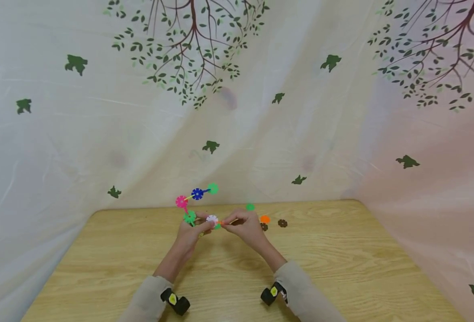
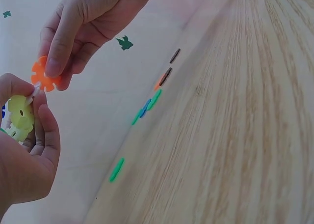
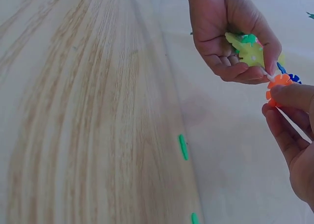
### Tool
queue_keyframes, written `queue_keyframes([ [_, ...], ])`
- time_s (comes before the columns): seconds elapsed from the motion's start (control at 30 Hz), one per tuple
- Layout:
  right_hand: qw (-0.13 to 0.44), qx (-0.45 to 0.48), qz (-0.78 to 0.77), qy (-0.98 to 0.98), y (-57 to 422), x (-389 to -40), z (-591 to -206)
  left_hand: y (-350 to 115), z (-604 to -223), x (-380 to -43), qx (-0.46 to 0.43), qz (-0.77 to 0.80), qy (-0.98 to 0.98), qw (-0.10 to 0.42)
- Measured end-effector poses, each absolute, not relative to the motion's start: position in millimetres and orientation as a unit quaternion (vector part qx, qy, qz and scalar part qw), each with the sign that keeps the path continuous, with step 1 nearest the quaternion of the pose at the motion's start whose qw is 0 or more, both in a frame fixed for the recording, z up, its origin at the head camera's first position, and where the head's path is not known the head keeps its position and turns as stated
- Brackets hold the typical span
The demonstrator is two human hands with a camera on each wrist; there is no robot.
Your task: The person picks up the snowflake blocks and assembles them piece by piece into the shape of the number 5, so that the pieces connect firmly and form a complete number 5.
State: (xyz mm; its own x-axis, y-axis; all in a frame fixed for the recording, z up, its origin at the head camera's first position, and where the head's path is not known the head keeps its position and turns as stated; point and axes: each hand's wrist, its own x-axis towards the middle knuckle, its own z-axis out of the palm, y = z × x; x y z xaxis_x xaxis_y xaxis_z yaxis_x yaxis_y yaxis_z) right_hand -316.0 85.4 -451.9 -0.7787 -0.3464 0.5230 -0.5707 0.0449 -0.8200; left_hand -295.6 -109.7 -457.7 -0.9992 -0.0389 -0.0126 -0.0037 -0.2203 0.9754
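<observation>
My left hand (image 1: 189, 237) holds a chain of slotted plastic snowflake discs and pinches its white disc (image 1: 211, 218). From that hand the chain bends up through a green disc (image 1: 190, 217), a pink disc (image 1: 181, 201) and a blue disc (image 1: 197, 193) to another green disc (image 1: 213, 188). Yellow discs (image 2: 20, 113) show inside the left palm in the wrist views. My right hand (image 1: 248, 229) pinches an orange disc (image 2: 43, 75) between thumb and fingers. Its edge meets the white disc's edge; how deeply the slots engage, I cannot tell.
Loose discs lie near the table's back edge: a green one (image 1: 250, 207), an orange one (image 1: 265, 219) and two brown ones (image 1: 283, 223). A blue disc (image 2: 145, 108) lies among green ones in the left wrist view. Behind the wooden table (image 1: 341, 268) hangs a printed cloth (image 1: 257, 134).
</observation>
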Motion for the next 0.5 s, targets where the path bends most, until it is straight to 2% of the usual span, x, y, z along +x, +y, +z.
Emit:
queue_keyframes([
  [0.3, 0.109, 0.327, 0.616, -0.708, 84.7, -314.6, -452.3, -105.9, -457.4, -293.4, 0.013, -0.8, -0.6, 0.002],
  [0.5, 0.087, 0.317, 0.626, -0.707, 87.2, -314.6, -448.2, -109.8, -452.4, -294.5, -0.027, -0.792, -0.609, -0.021],
])
